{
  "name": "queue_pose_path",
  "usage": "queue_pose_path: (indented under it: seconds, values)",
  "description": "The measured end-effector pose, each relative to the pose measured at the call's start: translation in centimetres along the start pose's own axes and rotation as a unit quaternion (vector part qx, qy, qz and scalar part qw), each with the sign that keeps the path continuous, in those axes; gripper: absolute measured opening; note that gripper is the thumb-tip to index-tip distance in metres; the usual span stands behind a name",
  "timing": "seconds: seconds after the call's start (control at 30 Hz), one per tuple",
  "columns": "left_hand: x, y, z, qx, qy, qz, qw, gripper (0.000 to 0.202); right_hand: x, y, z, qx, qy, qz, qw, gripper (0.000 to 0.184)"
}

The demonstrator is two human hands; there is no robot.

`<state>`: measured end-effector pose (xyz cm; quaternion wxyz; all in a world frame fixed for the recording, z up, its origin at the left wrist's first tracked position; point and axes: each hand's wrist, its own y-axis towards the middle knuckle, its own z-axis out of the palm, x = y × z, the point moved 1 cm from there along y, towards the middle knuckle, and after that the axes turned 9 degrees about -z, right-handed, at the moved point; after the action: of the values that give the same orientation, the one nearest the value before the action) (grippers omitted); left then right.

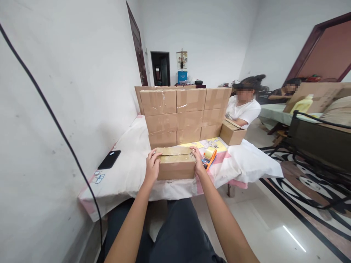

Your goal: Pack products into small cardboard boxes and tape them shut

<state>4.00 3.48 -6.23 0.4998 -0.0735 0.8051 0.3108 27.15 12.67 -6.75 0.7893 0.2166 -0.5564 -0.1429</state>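
Note:
In front of me a brown cardboard box [177,171] rests on the cloth-covered table, one top flap [175,150] showing along its far edge. At the box's left end is my left hand [153,164], its fingers gripping the upper corner. My right hand [197,160] holds the opposite end, fingers bent over the corner by the flap. Just right of that hand lies an orange tape dispenser [210,157] with a roll of clear tape. Behind the box, several taped cardboard boxes [189,121] are stacked in rows.
Another box [233,132] with loose flaps stands right of the stack, near a person [242,109] in a white shirt. A black phone [109,159] lies on the tablecloth [131,146] at left. A black cable [57,113] hangs along the wall. A metal-framed chair [318,146] stands at right.

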Motion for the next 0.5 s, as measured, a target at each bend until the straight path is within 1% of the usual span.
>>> queue_pose_path:
  seconds: [0.17,0.37,0.5]
  values:
    - [-0.2,-0.2,-0.1,0.014,0.030,-0.013,0.999,0.032,0.9,-0.4,-0.3,0.007,-0.050,0.012,0.999,0.022]
    - [-0.4,-0.3,-0.4,0.029,0.059,-0.069,0.995,0.034,1.0,0.1,-0.2,0.008,-0.055,0.044,0.997,0.025]
    - [-0.8,-0.2,-0.9,0.061,0.114,-0.109,0.986,0.037,0.9,0.3,-0.3,0.019,-0.045,0.052,0.997,0.024]
